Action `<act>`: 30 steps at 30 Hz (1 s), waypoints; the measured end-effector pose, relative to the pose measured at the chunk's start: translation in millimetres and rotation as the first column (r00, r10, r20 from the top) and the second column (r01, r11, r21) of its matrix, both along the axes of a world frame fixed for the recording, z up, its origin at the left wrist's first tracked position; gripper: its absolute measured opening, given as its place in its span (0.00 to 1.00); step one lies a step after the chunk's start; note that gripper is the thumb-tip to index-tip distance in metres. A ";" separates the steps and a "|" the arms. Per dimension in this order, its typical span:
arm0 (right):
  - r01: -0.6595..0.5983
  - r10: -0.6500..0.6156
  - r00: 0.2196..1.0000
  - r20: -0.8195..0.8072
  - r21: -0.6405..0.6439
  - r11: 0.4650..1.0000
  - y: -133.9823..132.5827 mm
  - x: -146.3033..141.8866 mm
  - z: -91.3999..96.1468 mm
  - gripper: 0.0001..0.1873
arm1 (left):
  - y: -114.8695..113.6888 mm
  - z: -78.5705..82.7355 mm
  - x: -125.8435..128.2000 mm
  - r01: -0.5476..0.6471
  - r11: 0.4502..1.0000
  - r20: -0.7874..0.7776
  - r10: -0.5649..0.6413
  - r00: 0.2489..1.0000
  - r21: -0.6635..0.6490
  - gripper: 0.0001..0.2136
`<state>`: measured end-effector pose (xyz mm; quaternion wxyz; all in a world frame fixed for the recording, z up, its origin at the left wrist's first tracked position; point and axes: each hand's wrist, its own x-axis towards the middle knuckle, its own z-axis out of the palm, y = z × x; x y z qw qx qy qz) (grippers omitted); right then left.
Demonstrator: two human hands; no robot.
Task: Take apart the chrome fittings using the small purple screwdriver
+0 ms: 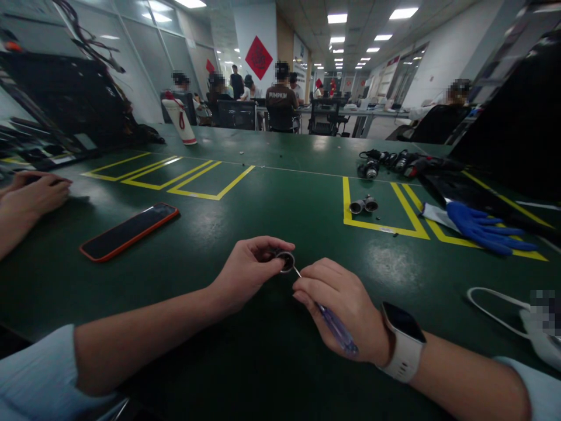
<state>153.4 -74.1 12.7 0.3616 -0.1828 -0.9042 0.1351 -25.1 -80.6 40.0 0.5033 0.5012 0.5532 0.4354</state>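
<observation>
My left hand (249, 266) is closed on a small round metal connector (287, 262), its open ring end facing me and to the right. In my right hand (339, 304) is a screwdriver with a clear purple handle (337, 330); its thin shaft (297, 272) points at the connector's ring. The tip is at the rim, and I cannot tell whether it goes inside. Both hands are just above the green table, close together. Similar metal connectors (363, 204) lie inside a yellow-taped box farther off to the right.
An orange-edged phone (131, 232) lies at left, near another person's hand (37, 196). Black cabled connectors (385, 162) and blue gloves (482, 228) are at right. A white cup (179, 121) stands at the back left. A white looped thing (539, 333) lies at the right edge.
</observation>
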 end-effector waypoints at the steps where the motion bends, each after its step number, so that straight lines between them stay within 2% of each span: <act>1: 0.000 0.000 1.000 0.008 -0.005 1.000 0.3 -0.2 -0.3 0.09 | 0.2 -0.3 0.3 0.001 1.000 -0.001 -0.001 1.000 -0.006 0.10; 5: -0.003 0.004 1.000 0.023 -0.049 0.999 1.0 -0.4 -0.6 0.08 | 1.9 -4.4 0.9 0.015 0.999 0.012 -0.014 1.000 -0.032 0.10; 10: -0.028 -0.021 0.971 -0.238 -0.200 0.979 0.8 3.0 5.5 0.08 | 5.7 -9.7 -1.2 0.020 1.000 0.071 -0.019 0.997 -0.018 0.09; 13: -0.003 -0.109 0.942 -0.319 -0.329 0.944 2.6 4.4 8.0 0.10 | 6.7 -7.6 -2.2 0.023 0.999 0.106 -0.018 0.994 -0.046 0.10; 19: -0.020 -0.196 0.913 -0.357 -0.521 0.854 9.0 2.9 4.1 0.11 | 5.5 -5.3 -3.6 0.009 0.997 0.138 0.002 0.990 -0.082 0.11; 21: -0.030 -0.210 0.903 -0.374 -0.544 0.839 9.1 2.2 3.8 0.11 | 5.5 -6.7 -4.2 0.012 0.996 0.132 -0.001 0.991 -0.083 0.12; 25: -0.062 -0.157 0.922 -0.355 -0.533 0.844 6.9 0.3 4.0 0.11 | 5.3 -8.2 -3.9 0.014 0.997 0.118 -0.005 0.993 -0.077 0.14; 30: -0.007 -0.137 0.959 -0.249 -0.501 0.865 5.1 -1.8 2.5 0.10 | 3.5 -7.6 -2.8 0.042 0.997 0.144 -0.033 0.989 -0.059 0.14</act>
